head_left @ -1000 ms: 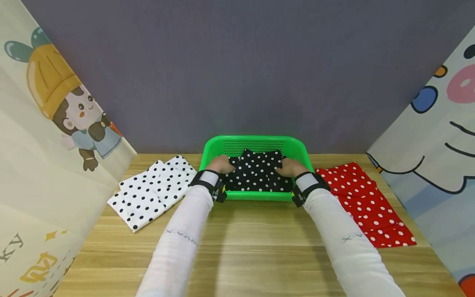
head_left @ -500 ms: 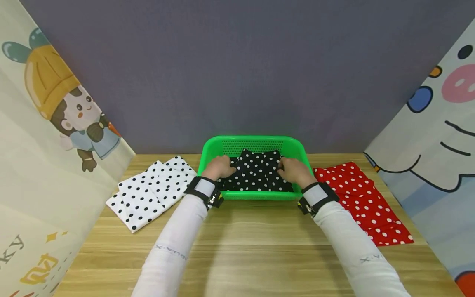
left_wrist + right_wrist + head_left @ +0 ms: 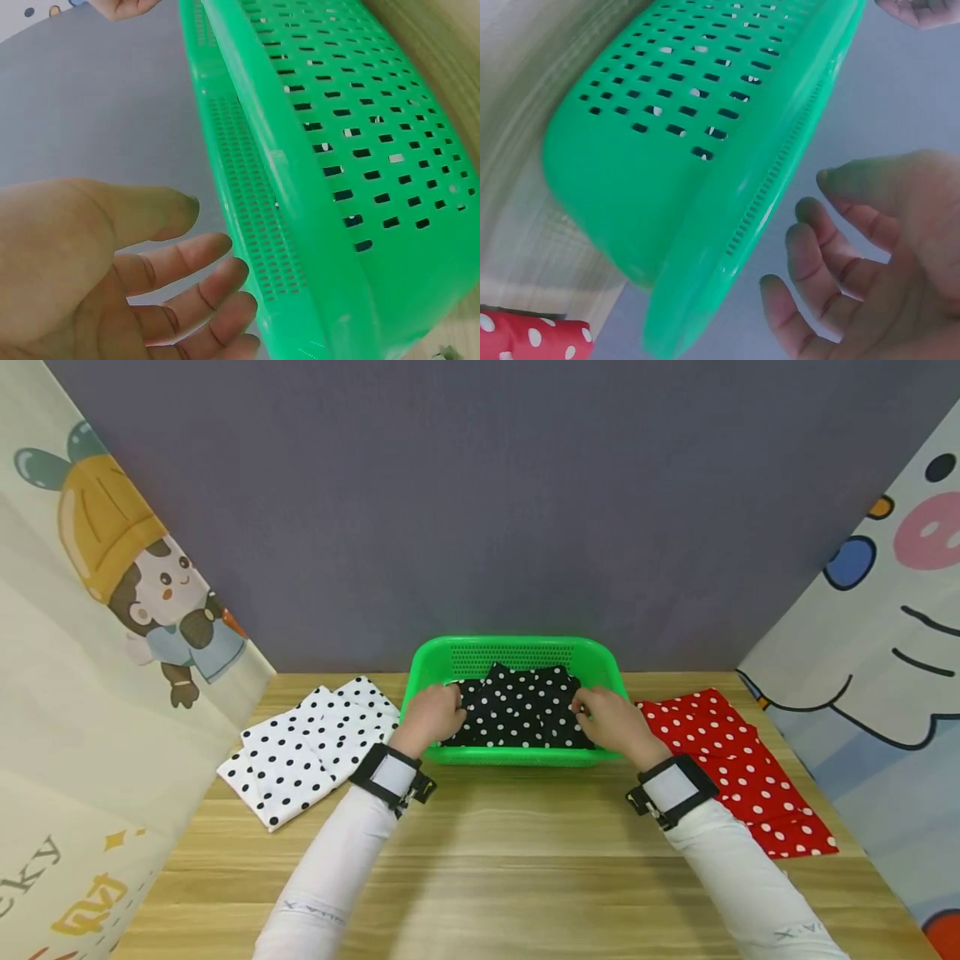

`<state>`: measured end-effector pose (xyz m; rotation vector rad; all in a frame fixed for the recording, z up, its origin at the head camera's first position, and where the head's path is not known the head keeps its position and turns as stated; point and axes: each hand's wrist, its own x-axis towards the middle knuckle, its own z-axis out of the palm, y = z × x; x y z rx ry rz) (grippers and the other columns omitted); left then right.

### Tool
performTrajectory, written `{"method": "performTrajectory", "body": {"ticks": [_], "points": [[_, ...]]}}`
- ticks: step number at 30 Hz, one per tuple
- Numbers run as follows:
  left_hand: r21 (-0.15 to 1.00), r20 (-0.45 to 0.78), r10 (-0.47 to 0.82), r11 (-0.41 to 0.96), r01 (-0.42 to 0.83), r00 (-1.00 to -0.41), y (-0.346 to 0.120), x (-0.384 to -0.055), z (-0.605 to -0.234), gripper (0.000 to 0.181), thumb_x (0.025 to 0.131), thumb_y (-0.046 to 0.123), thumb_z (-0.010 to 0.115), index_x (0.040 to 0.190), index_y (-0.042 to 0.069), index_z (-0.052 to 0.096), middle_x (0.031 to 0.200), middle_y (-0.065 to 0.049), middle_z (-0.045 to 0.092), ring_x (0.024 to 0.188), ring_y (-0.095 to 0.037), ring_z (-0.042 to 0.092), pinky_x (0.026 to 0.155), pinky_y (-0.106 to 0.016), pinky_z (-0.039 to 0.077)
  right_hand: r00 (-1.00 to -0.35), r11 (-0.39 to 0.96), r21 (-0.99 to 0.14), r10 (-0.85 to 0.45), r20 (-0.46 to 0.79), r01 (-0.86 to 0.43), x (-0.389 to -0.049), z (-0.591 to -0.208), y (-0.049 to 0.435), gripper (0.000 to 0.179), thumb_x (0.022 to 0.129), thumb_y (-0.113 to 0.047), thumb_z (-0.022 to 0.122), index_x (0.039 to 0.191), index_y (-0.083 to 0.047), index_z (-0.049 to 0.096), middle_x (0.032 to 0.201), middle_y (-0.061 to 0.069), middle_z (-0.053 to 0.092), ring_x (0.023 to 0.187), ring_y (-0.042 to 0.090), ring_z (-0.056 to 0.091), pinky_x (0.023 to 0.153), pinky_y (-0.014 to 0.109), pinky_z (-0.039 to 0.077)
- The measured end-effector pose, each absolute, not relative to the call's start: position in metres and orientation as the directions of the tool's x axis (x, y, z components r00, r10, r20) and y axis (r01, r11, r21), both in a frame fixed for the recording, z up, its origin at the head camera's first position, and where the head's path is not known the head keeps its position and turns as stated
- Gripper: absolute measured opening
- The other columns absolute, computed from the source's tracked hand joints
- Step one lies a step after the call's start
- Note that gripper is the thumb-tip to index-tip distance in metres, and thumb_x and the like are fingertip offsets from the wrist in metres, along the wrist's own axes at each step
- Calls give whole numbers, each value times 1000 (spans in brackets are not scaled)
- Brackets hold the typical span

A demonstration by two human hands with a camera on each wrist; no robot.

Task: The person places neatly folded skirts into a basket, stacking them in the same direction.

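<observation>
I judge the step in hand to be the release of the black cotton-like cloth with white dots (image 3: 521, 710), which lies inside the rectangular green plastic basket with perforated walls (image 3: 517, 756). It spreads across most of the basket from left to right, its far edge standing up in uneven peaks below the far rim. My left hand (image 3: 429, 720) and my right hand (image 3: 609, 718) grasp nothing: the fingers are loosely bent, and in both wrist views the thumb stands apart from the others with no fabric between.

As I see it, the next move calls for raising both hands evenly clear of the rim, without catching the cloth or tipping the basket; if I want it flatter, the far peaks are what need a light press.

The cloth lies between my two hands. From the head view, my left fingertips are at its left edge and my right fingertips just beside its right edge; I cannot tell whether any of them brushes it.

Outside the basket, the folded white cloth with black dots (image 3: 315, 747) rests to the left on the wooden table (image 3: 510, 860), and the folded red cloth with white dots (image 3: 738, 772) to the right, neither of them under my fingers
</observation>
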<state>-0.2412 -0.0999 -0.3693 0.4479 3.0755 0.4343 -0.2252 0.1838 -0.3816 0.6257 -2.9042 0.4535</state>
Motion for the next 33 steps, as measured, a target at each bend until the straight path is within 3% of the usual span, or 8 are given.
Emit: {"method": "performTrajectory", "body": {"ticks": [5,12,19,28,33], "points": [[257,118,291,915,312,-950,-104,-227,-373,10,84,18,61,86,8,61,79,-5,59,69,-19,56,56,-31,46,-896,872,-266,-332,296,-411,-212,-388,191,8,83,-5,60,90,-4,62,85,12,58,68,21,54,52,29,43],[247,282,315,889,386,-906,-107,-206,-380,6,80,13,64,79,8,60,72,-3,55,61,-16,51,49,-26,42,-874,885,-303,-198,443,-354,-193,-398,201,8,81,-2,59,89,-2,61,81,12,58,68,24,54,53,35,45],[269,320,306,878,395,-897,-109,-187,-391,6,79,9,64,76,9,59,70,-1,53,56,-12,47,45,-22,38,-836,889,-365,-36,547,-277,-179,-411,217,12,82,2,56,94,4,55,82,18,56,68,30,53,53,42,45],[265,420,304,860,436,-855,-111,-165,-407,8,75,5,66,73,8,60,65,1,54,51,-7,43,41,-14,32,-895,903,-430,183,407,-11,-179,-432,253,27,86,-3,54,107,12,48,94,30,51,83,46,50,66,51,45],[300,368,306,855,424,-878,-110,-156,-418,7,75,5,66,74,9,60,69,1,53,56,-8,45,44,-14,35,-957,913,-375,235,169,158,-182,-445,283,43,89,-13,48,114,21,40,103,40,41,92,55,41,71,59,41]]}}
